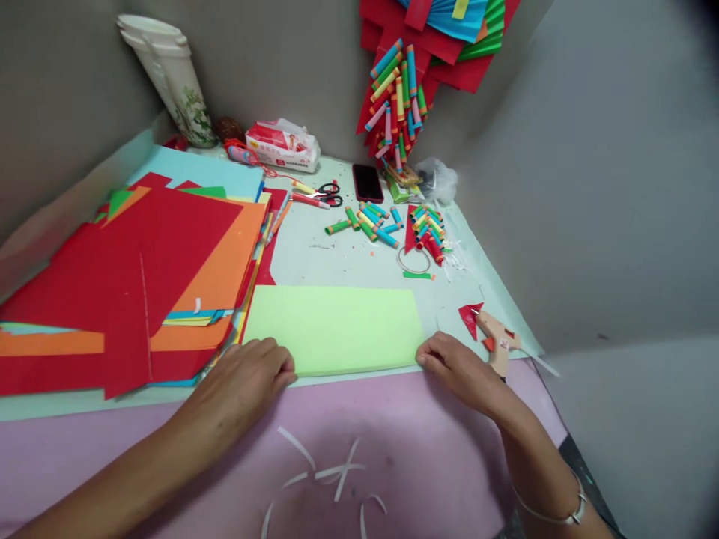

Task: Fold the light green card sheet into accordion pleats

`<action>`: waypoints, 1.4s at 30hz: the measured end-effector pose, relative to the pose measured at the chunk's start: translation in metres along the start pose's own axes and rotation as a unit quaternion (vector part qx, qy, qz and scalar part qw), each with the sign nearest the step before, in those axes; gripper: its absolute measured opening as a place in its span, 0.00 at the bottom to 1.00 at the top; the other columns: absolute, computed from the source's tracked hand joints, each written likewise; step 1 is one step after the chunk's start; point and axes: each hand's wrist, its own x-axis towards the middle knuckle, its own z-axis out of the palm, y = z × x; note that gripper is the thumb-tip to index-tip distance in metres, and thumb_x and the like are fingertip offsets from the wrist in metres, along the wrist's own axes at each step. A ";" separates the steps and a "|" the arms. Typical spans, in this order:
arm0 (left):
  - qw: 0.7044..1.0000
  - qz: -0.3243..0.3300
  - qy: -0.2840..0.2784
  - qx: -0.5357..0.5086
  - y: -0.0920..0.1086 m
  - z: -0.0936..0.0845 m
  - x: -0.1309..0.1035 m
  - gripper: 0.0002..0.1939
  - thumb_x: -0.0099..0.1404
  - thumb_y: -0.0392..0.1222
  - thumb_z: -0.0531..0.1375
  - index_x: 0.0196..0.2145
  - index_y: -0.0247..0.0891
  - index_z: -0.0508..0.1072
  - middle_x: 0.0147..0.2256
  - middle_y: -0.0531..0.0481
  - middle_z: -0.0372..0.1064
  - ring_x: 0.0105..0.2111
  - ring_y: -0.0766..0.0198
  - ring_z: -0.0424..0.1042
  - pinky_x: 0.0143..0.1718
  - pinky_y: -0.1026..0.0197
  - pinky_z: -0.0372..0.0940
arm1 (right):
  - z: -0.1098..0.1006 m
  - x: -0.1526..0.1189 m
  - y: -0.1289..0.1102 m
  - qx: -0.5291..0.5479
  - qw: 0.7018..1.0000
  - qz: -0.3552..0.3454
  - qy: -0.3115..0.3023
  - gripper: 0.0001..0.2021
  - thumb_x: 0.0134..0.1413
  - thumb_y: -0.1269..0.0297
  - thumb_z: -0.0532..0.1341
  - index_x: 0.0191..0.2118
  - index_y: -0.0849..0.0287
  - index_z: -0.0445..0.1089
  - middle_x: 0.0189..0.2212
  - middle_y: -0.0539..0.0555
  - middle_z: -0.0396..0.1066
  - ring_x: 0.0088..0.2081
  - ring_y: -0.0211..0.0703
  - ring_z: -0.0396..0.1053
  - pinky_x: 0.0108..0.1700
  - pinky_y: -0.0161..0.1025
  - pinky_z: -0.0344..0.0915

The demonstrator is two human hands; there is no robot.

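A light green sheet of paper (334,329), seemingly folded along its near side, lies flat at the front of the table. At its near left corner my left hand (252,374) is closed, its curled fingers gripping the edge. The near right corner is pinched between the thumb and fingers of my right hand (449,363). My fingertips are partly hidden under both hands. Just right of my right hand lies a hot glue gun (497,340), its nozzle over a small red paper piece (469,318).
A stack of coloured paper (140,262) spreads on the left. Rolled paper tubes (371,222), scissors (329,196), a phone (367,183) and a tissue pack (284,146) lie farther back. A red paper decoration (393,97) stands against the wall. White strips (340,470) lie in front.
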 end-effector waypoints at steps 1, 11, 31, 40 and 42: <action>1.000 -0.002 0.006 -0.004 -0.002 0.000 -0.002 0.12 0.66 0.45 0.50 0.29 0.41 0.70 0.32 0.48 0.71 0.34 0.56 0.67 0.38 0.55 0.55 | 0.001 0.000 0.002 0.001 1.000 -0.004 0.001 0.09 0.63 0.65 0.52 0.31 0.55 0.66 0.33 0.51 0.68 0.36 0.43 0.65 0.38 0.40 0.60; 0.999 -0.018 0.014 -0.033 -0.012 -0.001 -0.021 0.16 0.69 0.49 0.47 0.29 0.41 0.67 0.33 0.46 0.67 0.35 0.55 0.64 0.39 0.53 0.55 | 0.009 -0.009 0.008 0.011 0.999 -0.027 0.039 0.09 0.64 0.63 0.54 0.34 0.53 0.69 0.34 0.52 0.68 0.38 0.44 0.66 0.40 0.41 0.61; 0.992 -0.027 -0.003 -0.122 -0.030 0.002 -0.032 0.15 0.70 0.51 0.49 0.33 0.42 0.70 0.35 0.50 0.68 0.38 0.59 0.66 0.39 0.58 0.58 | 0.007 -0.004 0.018 0.010 0.999 -0.027 0.025 0.09 0.60 0.61 0.56 0.30 0.52 0.70 0.33 0.53 0.71 0.35 0.46 0.67 0.37 0.43 0.65; 0.996 -0.052 0.009 -0.076 -0.022 0.002 -0.033 0.16 0.71 0.48 0.45 0.30 0.42 0.66 0.33 0.49 0.67 0.37 0.57 0.65 0.37 0.55 0.57 | 0.004 -0.001 0.013 -0.004 1.000 -0.015 -0.008 0.11 0.64 0.59 0.53 0.31 0.54 0.66 0.33 0.52 0.68 0.35 0.45 0.67 0.40 0.44 0.64; 0.995 -0.072 -0.003 -0.068 -0.019 -0.001 -0.032 0.16 0.70 0.48 0.46 0.30 0.42 0.66 0.33 0.49 0.68 0.36 0.57 0.66 0.36 0.55 0.57 | 0.004 -0.001 0.012 -0.004 1.000 -0.011 0.001 0.11 0.64 0.58 0.53 0.31 0.54 0.66 0.32 0.52 0.68 0.35 0.45 0.67 0.40 0.43 0.63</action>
